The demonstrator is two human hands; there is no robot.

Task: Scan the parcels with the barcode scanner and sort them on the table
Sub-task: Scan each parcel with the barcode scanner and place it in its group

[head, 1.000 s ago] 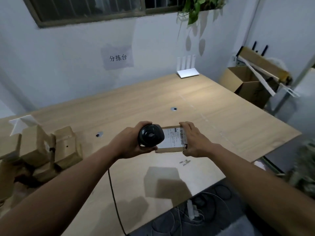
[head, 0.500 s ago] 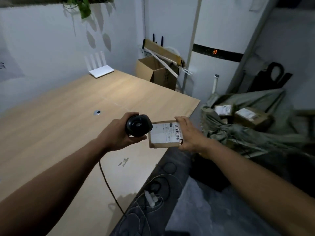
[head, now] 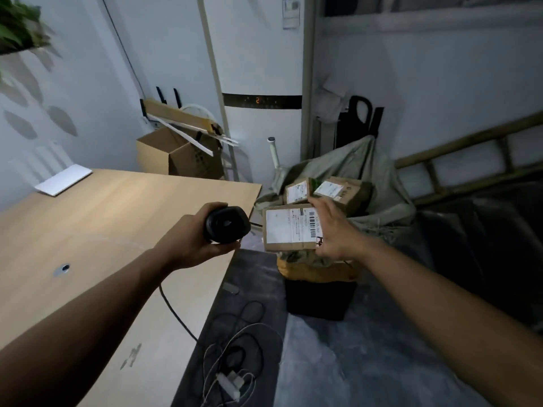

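Print on the parcel (head: 289, 227) label is too small to read. Wood tabletop (head: 97, 218) ends at its right edge, with grey floor (head: 338, 362) beyond and more parcels (head: 326, 190) in a sack (head: 379, 186). Right hand (head: 333, 230) fingers curl around the parcel's right side, past that edge. Left hand (head: 191, 239) grips the barcode scanner (head: 226, 225) just beside it.

At frame centre, a barcode scanner (head: 226, 225) is gripped by the left hand (head: 192, 240); a labelled parcel (head: 291, 227) is held by the right hand (head: 335, 230).
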